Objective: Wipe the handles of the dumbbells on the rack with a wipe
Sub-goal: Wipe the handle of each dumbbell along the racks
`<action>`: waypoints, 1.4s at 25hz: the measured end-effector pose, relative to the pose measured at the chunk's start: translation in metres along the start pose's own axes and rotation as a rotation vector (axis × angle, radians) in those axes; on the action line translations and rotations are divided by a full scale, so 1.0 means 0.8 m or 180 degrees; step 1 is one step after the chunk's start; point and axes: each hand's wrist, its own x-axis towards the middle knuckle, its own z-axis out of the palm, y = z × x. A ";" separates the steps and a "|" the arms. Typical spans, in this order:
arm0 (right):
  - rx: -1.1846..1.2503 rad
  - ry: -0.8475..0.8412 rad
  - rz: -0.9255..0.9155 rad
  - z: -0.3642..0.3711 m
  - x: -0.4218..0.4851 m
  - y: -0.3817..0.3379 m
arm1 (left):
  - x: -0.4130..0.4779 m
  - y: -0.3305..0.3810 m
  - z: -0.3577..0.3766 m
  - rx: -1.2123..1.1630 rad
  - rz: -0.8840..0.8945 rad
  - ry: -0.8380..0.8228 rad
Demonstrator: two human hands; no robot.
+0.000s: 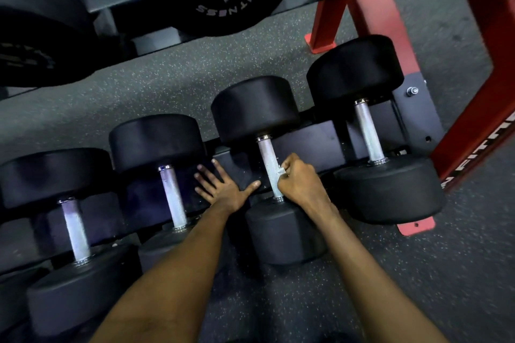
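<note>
Head view. My right hand (300, 181) is curled round the lower end of the handle (266, 157) of the third dumbbell (256, 108), pinching a small white wipe (281, 171) against the knurled metal. My left hand (223, 189) lies flat, fingers spread, on the dark rack (315, 142) just left of that handle, gripping nothing. The second dumbbell (156, 139) sits left of the handle and the fourth dumbbell (390, 189) right of it. A red frame (473, 133) stands further right.
</note>
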 end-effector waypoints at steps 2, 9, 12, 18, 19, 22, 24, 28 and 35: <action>-0.0050 0.0091 -0.0044 0.001 0.002 0.001 | -0.002 0.002 -0.001 0.0007 -0.0001 -0.0029; -0.0035 0.0294 -0.0146 0.002 -0.006 -0.005 | -0.035 -0.022 -0.042 0.0542 0.0521 0.0134; -0.0144 0.0564 -0.0716 0.005 -0.015 -0.011 | -0.077 -0.056 -0.073 0.0782 0.1000 0.0428; -0.0251 -0.0020 -0.1548 0.045 -0.037 -0.066 | -0.146 -0.154 -0.073 0.0328 0.0892 0.1652; -0.0302 -0.0207 -0.1639 0.057 -0.040 -0.079 | -0.151 -0.164 -0.067 0.0095 0.0762 0.1747; -0.0482 -0.0555 -0.1903 0.096 -0.049 -0.116 | -0.164 -0.178 -0.052 -0.0568 0.0476 0.2072; -0.0605 -0.0723 -0.1967 0.120 -0.054 -0.137 | -0.168 -0.186 -0.044 -0.0921 0.0270 0.2146; -0.0888 -0.0965 -0.2245 0.155 -0.056 -0.163 | -0.172 -0.205 -0.036 -0.1932 -0.0457 0.1725; -0.1610 -0.1449 -0.2701 0.186 -0.046 -0.167 | -0.175 -0.203 -0.034 -0.2391 -0.0484 0.1886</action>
